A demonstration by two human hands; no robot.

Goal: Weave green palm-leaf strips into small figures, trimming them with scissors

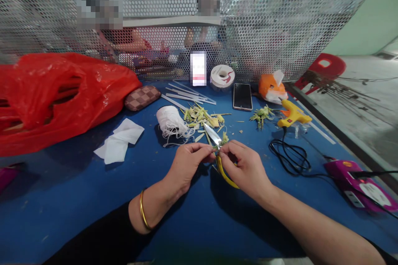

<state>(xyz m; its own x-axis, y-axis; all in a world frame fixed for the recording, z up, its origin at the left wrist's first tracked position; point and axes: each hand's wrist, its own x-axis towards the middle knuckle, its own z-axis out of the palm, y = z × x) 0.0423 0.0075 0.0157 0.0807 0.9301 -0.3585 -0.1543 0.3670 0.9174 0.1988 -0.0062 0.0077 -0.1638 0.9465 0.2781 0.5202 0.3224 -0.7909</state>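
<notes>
My left hand [189, 161] and my right hand [244, 165] meet over the near middle of the table, fingertips pinched close together. Between them shows a small yellow-green plant piece [224, 138]; fingers cover most of it. A pair of scissors with yellow handles [224, 173] lies under the hands, blades pointing away; I cannot tell whether the right hand touches it. Just beyond is a heap of cut green and yellow plant scraps [202, 116]. To its left sits a bundle of white string [171, 122]. A small bunch of green sprigs [261, 116] is farther right.
A yellow glue gun [292, 114] stands at right, its black cord running near a purple power strip [357, 182]. Behind are a phone [242, 96], ribbon roll [222, 75] and tissue pack [273, 87]. At left are a red plastic bag [105, 87] and white tissues [120, 140].
</notes>
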